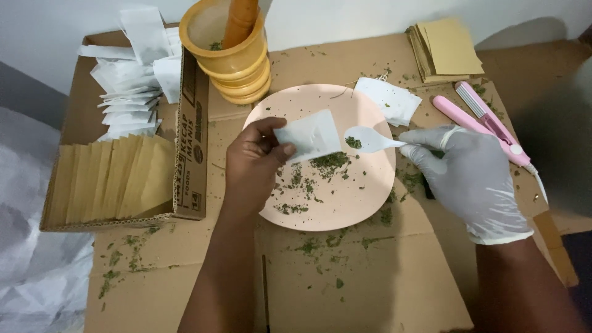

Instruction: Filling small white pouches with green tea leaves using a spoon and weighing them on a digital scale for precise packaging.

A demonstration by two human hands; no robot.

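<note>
My bare left hand (253, 163) pinches a small white paper sachet (308, 135) above a pale pink plate (364, 197). My right hand (465, 169), in a grey glove, holds a white plastic spoon (369, 140) whose bowl carries a little green dried herb, right next to the sachet's edge. More crushed green herb (327, 163) lies scattered on the plate below the sachet.
A wooden mortar with pestle (231, 52) stands behind the plate. A cardboard box (191, 154) at left holds white sachets and tan envelopes. More white sachets (388, 98), a stack of tan envelopes (444, 49) and a pink sealing iron (487, 123) lie at right. Herb crumbs dot the cardboard surface.
</note>
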